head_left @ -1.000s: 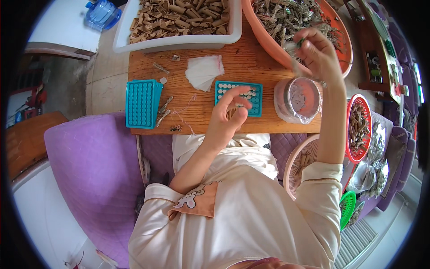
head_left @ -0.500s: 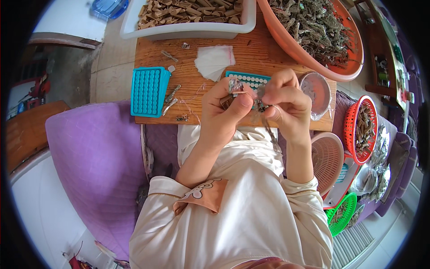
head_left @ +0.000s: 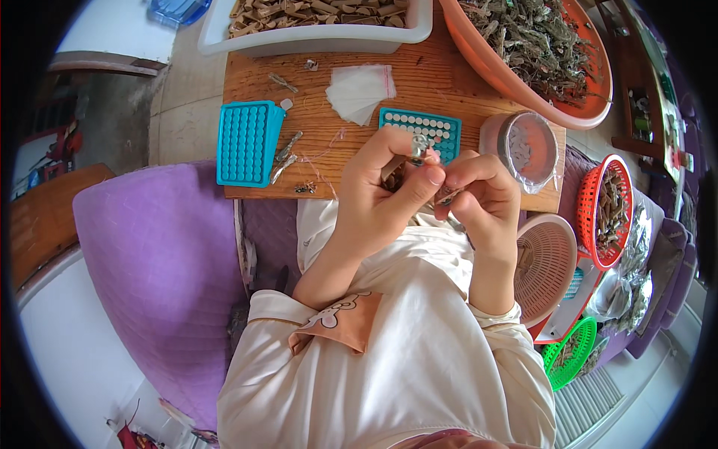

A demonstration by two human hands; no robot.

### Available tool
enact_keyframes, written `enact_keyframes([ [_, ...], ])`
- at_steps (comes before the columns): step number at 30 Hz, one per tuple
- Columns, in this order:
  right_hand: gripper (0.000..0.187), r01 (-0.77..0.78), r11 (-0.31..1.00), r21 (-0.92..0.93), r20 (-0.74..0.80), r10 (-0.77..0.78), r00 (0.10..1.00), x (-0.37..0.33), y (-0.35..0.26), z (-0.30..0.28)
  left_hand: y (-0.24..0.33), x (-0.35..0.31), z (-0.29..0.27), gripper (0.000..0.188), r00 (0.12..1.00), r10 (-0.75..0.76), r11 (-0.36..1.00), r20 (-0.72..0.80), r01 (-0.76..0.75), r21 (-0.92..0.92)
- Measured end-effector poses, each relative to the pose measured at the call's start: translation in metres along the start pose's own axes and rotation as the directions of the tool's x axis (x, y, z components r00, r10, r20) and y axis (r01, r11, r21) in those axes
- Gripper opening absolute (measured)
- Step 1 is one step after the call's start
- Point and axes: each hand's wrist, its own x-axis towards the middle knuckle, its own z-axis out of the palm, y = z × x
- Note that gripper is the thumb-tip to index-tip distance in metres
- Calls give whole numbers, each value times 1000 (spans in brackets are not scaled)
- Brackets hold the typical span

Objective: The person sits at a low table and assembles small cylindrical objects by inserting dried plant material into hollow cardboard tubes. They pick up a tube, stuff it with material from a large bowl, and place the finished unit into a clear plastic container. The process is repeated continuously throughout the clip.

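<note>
A shiny scrap (head_left: 419, 147) stands at the tip of the left index finger, just on the person's side of the tray (head_left: 457, 142). The left hand (head_left: 374, 191) is half curled, thumb and index nearly together, with brown pieces (head_left: 391, 178) tucked in the palm; their number is hidden. The right hand (head_left: 488, 196) is partly closed, thumb and fingers bunched around a small dark bit (head_left: 448, 197), its tips meeting the left thumb. Whether bit and scrap are joined I cannot tell.

The likeliest trouble is a drop: the scrap is tiny and seems held only by its edge, so a slight loosening would let it go onto the tray or the lap. The palmed pieces could slip too, if the left fingers open to shift their grip. A knuckle dipping could jog the tray and upset its white discs (head_left: 413, 121), should they sit loose.

Left of the tray and a little beyond lie thin bags (head_left: 359, 93), light enough to slide if brushed. Farther left are small bundles (head_left: 286, 155) and a teal stack (head_left: 244, 142). Just right of the tray, a bowl (head_left: 491, 136) stands near the table's (head_left: 250, 78) edge, where a swinging right forearm might catch it. Beyond the tray sit a white bin (head_left: 329, 45) and an orange tub (head_left: 490, 66).
</note>
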Motion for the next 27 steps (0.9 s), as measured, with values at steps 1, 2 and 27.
enact_keyframes([
  [1,21,-28,997,-69,-27,26,999,-3,-1,-1,-1,0,0,12,1000,2,1000,-8,-2,24],
  [2,19,-40,995,-88,-77,33,996,-3,-4,3,-2,0,1,13,1000,4,999,-15,-3,48],
  [27,24,-378,745,-549,-347,209,915,-34,-2,8,-88,57,4,16,954,-299,782,-14,253,569],
])
